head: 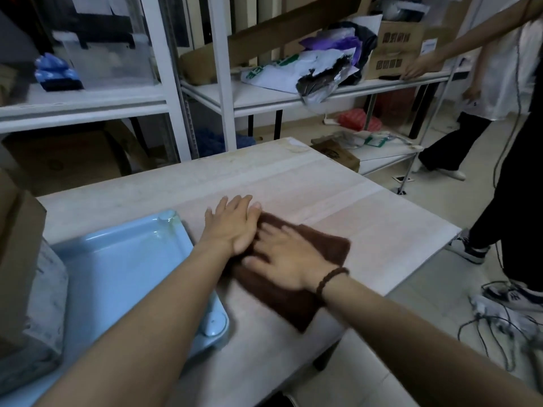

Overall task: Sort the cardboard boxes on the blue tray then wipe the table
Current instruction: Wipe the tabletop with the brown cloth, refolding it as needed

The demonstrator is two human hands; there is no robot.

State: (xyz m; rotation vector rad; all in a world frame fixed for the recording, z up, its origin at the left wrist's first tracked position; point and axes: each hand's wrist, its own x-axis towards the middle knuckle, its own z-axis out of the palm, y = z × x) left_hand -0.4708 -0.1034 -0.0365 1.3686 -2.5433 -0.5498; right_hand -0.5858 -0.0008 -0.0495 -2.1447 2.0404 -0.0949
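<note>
A brown cloth [320, 259] lies flat on the pale wooden table [308, 183], right of the blue tray [117, 265]. My right hand [285, 259] presses flat on the cloth with fingers spread. My left hand [235, 224] lies flat too, its fingers straight, partly on the cloth's far left corner and partly on the bare table, overlapping my right fingers. Cardboard boxes [20, 248] stand on the tray's left part, cut off by the frame edge.
White shelving [164, 95] with bags and boxes stands behind the table. Two people stand at the right, one hand [417, 69] on a shelf. Cables [493, 321] lie on the floor by the table's right edge.
</note>
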